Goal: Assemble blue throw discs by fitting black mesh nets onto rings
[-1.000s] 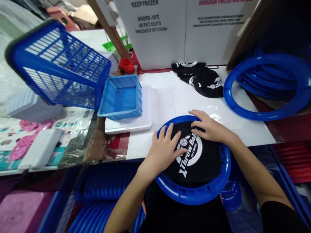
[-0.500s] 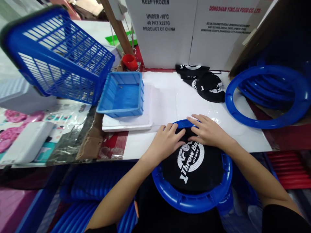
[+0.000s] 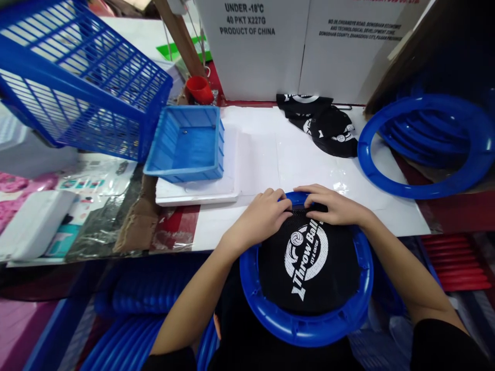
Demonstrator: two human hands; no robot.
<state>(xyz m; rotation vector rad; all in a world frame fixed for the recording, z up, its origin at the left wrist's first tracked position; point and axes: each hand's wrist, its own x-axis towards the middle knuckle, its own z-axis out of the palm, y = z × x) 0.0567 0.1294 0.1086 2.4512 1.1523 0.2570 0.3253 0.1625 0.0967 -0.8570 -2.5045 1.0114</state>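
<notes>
A blue plastic ring [image 3: 305, 332] rests at the table's front edge, close to my body. Black mesh fabric [image 3: 340, 268] with a white "Throw Ball" print spans its middle. At the ring's far side, my left hand [image 3: 263, 216] is closed, thumb and fingers pinching the fabric's edge. Just to the right, my right hand [image 3: 332, 206] grips the same edge with curled fingers, its fingertips against the ring. A narrow gap separates the hands. The fingers hide part of the fabric's far edge.
More printed black mesh pieces [image 3: 320, 126] lie at the back. Another blue ring [image 3: 421, 190] leans at the right before several more. A light-blue bin [image 3: 185, 172] stands left, beside a blue basket [image 3: 112, 111] and red cup [image 3: 200, 90]. A white carton [image 3: 255, 67] stands behind.
My fingers have curled in more tightly at the fabric's far edge. The print has turned slightly within the ring and sits a little farther right. The camera view has shifted slightly.
</notes>
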